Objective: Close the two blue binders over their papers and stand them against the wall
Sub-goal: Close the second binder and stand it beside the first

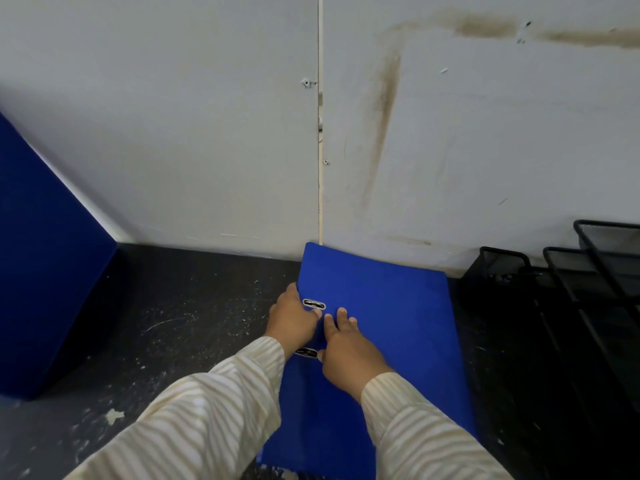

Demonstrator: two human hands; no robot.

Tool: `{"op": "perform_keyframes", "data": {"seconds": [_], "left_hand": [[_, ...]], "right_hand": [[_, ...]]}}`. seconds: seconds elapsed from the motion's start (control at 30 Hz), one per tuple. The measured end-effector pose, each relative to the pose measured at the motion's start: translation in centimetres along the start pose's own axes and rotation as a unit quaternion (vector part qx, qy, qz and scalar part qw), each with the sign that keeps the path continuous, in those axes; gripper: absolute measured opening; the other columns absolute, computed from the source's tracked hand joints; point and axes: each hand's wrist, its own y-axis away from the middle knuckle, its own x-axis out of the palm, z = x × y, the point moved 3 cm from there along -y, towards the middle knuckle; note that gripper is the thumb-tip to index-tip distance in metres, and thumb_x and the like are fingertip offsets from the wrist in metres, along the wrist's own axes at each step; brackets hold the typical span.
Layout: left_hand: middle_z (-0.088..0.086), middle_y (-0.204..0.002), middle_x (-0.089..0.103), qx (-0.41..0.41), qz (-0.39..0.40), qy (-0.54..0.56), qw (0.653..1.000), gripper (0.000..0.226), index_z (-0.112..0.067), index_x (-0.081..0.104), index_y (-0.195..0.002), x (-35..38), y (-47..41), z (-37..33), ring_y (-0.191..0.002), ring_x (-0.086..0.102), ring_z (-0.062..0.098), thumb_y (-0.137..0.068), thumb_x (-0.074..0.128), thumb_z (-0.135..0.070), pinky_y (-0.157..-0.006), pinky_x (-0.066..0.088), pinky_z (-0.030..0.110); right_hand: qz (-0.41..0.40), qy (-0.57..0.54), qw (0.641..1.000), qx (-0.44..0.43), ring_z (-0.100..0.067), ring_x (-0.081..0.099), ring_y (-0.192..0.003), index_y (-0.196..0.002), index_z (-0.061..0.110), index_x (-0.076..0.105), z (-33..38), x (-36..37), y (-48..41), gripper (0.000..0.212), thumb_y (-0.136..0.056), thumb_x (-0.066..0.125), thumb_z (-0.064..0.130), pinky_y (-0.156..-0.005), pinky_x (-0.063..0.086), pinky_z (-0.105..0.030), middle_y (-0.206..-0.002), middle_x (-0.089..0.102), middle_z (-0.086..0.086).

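Note:
A closed blue binder [388, 306] lies flat on the dark tabletop, its far edge touching the white wall [207, 133]. My left hand [292, 317] grips its left edge beside two metal slots. Pressed flat on the cover just right of those slots is my right hand [346, 351], fingers spread. A second blue binder [45, 271] stands leaning against the wall at the far left. No papers show.
A black wire mesh tray rack [568, 289] sits at the right against the wall. The dark, speckled tabletop [180, 323] stretches between the two binders. A vertical seam runs down the wall above the flat binder.

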Motion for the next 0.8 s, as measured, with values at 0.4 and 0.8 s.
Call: {"op": "perform_keyframes", "data": {"seconds": [0.4, 0.8], "left_hand": [[0.003, -0.124, 0.063, -0.012, 0.173, -0.062, 0.983, 0.044, -0.016, 0.052, -0.128, -2.6, -3.3, -2.0, -0.107, 0.062, 0.023, -0.089, 0.064, -0.032, -0.075, 0.053, 0.032], [0.010, -0.129, 0.059, 0.071, 0.163, -0.246, 0.953, 0.089, -0.013, -0.004, -0.151, -2.0, -3.5, -3.7, -0.113, 0.059, 0.027, -0.091, 0.060, -0.030, -0.085, 0.045, 0.031]], "right_hand": [[-0.006, 0.025, 0.999, -0.026, -0.021, -0.002, -0.148, -0.151, 0.018, -0.002, -0.3, -0.4, 0.2, 0.067, -0.100, 0.039, 0.033, -0.114, 0.031, -0.038, -0.160, -0.012, -0.001], [-0.039, -0.019, 0.998, -0.038, -0.017, 0.001, -0.148, -0.151, 0.022, 0.009, -1.1, -1.5, -1.0, 0.065, -0.098, 0.043, 0.036, -0.117, 0.023, -0.037, -0.161, -0.001, 0.006]]}}
